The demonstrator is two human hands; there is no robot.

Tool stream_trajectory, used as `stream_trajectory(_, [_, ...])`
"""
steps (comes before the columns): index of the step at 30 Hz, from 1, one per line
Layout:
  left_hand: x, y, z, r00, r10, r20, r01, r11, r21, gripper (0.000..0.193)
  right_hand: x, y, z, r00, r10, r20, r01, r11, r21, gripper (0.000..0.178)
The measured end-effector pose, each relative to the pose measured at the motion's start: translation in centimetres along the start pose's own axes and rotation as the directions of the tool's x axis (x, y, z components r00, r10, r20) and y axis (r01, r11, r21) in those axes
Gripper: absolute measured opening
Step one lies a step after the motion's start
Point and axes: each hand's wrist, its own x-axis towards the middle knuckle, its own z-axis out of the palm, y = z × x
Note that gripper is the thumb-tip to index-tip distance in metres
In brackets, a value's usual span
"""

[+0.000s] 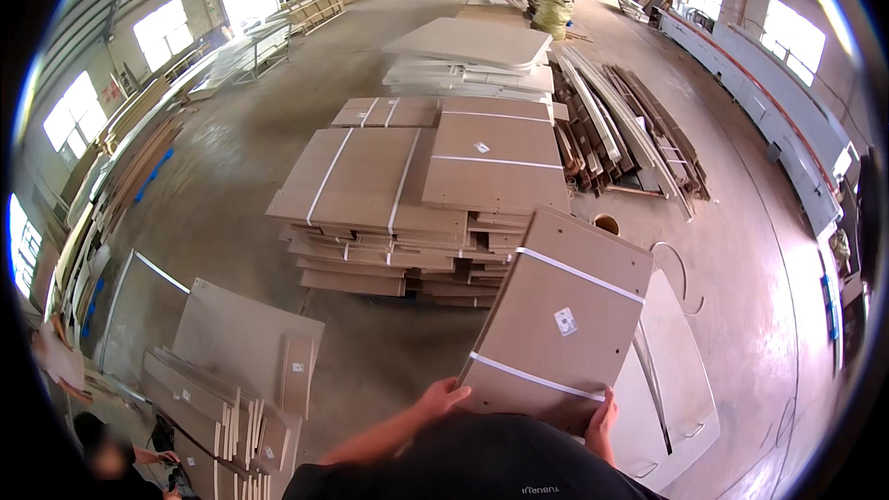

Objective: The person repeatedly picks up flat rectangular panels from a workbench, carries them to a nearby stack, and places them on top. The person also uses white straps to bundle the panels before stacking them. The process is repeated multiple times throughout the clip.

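Observation:
A bundle of brown panels (576, 310) is held up in front of my body, tilted, with two white straps round it and a small white label on its face. My left hand (443, 400) grips its lower left corner, the thumb on the face. At the lower right edge my right hand (602, 418) is closed on the same bundle; its fingers are partly hidden behind the panels. Just beyond stands a tall stack of similar strapped brown panels (356, 181). Another strapped bundle (495, 153) lies on top of that stack, at the right.
White boards (468, 42) are stacked behind the brown pile, with long brown and white strips (630, 130) to the right. Pale door-like panels (681, 361) lie close by my right. At lower left, a person (102, 449) is beside leaning panels (208, 407). A long grey machine (759, 102) lines the right.

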Motion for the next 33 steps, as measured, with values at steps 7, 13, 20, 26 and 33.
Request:
stream_trajectory(7, [4.8, 8.0, -7.6, 0.867, -0.144, -0.477, 0.046, 0.976, -0.211, 0.041, -0.8, -5.2, 15.9, 0.973, -0.167, 0.161, 0.18, 0.981, -0.07, 0.052])
stream_trajectory(13, [9.1, 5.2, -18.8, 0.674, -0.153, -0.723, 0.092, 0.988, -0.123, 0.059, 1.3, -8.5, 33.9, 0.888, -0.081, 0.453, 0.133, 0.988, -0.083, 0.052])
stream_trajectory(20, [13.2, 11.7, -28.1, 0.566, -0.306, -0.765, 0.145, 0.951, -0.272, 0.058, 2.5, -15.7, 53.9, 0.775, 0.148, 0.614, 0.02, 0.966, -0.258, 0.055])
stream_trajectory(26, [15.4, 18.8, -36.3, 0.461, -0.493, -0.738, 0.033, 0.841, -0.54, 0.062, 0.0, -19.9, 68.9, 0.628, 0.29, 0.722, 0.042, 0.914, -0.404, 0.053])
stream_trajectory(33, [20.5, 18.4, -52.0, 0.465, -0.556, -0.689, 0.034, 0.789, -0.614, 0.065, -1.5, -26.4, 81.8, 0.191, 0.416, 0.889, -0.159, 0.907, -0.39, 0.039])
